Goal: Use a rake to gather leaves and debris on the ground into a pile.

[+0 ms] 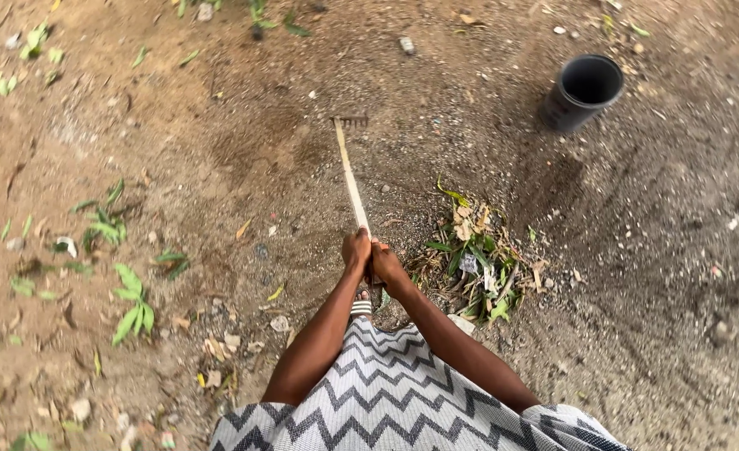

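From the head view, a black plastic pot (582, 90) stands tilted on the bare brown soil at the upper right, a heap of dry and green leaves (478, 259) lies just right of the hands, and scattered green leaves (131, 301) dot the ground to the left. Both arms stretch forward over a grey zigzag-patterned cloth (386, 401), and the left hand (356, 250) and right hand (386, 266), side by side, have their fingers wrapped tight around the near end of the rake (351, 171). Its pale, thin wooden handle runs away from the person to a small toothed metal head resting on the dirt.
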